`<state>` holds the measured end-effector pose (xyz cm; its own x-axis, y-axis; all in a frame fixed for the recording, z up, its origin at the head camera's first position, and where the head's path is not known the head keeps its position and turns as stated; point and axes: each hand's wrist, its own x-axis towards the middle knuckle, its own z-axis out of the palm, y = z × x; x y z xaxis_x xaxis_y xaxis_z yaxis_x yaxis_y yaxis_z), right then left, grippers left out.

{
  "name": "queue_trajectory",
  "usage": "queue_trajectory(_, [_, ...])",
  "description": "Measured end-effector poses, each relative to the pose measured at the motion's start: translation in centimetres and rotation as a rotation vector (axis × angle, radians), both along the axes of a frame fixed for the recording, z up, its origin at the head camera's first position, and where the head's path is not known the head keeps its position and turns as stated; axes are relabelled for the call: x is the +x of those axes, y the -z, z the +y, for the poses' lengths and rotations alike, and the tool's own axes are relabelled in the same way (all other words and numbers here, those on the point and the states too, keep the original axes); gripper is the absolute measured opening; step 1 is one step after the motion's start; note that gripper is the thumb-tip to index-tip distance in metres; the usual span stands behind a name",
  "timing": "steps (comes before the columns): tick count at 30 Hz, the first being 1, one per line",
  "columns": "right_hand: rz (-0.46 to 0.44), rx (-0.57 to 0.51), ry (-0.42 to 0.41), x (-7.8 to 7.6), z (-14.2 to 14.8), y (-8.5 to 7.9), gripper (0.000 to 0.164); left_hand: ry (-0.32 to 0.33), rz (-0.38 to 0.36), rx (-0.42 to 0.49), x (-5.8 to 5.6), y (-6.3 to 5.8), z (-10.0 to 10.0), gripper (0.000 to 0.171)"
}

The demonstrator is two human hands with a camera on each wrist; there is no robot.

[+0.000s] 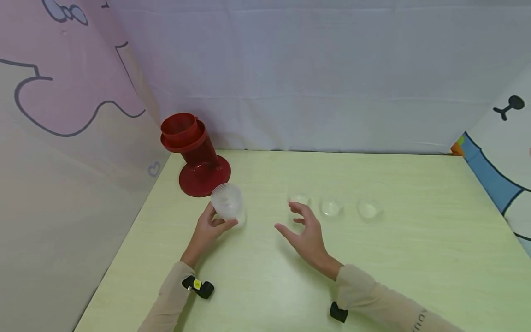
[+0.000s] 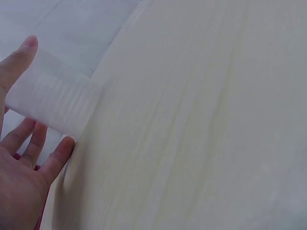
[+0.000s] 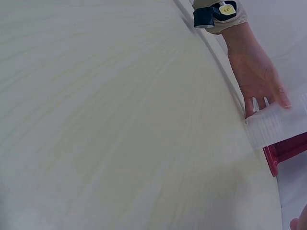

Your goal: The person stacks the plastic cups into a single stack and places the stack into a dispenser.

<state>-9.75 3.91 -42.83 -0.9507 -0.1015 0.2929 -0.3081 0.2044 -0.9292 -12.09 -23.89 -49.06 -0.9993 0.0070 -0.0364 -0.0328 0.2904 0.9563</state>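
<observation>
A stack of clear plastic cups stands at the left of the table, in front of the red stand. My left hand holds it low down, thumb on the near side and fingers on the other; the left wrist view shows the ridged rims of the nested cups between thumb and fingers. My right hand hovers over the middle of the table with thumb and fingers spread apart, holding nothing. Just beyond it is a clear cup, partly hidden by the fingers. Only a fingertip of this hand shows in the right wrist view.
A red stand with a round base and a tube-like top is at the back left. Two more clear cups, a middle one and a right one, stand in a row to the right. White cloth hangs behind the table.
</observation>
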Motion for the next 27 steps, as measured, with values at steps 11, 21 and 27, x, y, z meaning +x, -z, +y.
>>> queue_trajectory(11, [-0.031,-0.041,0.079,-0.2,0.5,0.6,0.055,0.008,-0.007,-0.005,-0.1,-0.1,-0.1,0.085])
queue_trajectory(21, [-0.039,-0.059,0.148,-1.7,1.1,3.6,0.054,0.018,-0.066,-0.010,0.5,-2.3,0.6,0.084])
queue_trajectory(27, [-0.051,-0.026,0.178,-2.3,1.5,4.7,0.056,0.031,-0.029,-0.010,1.0,-3.4,1.0,0.082])
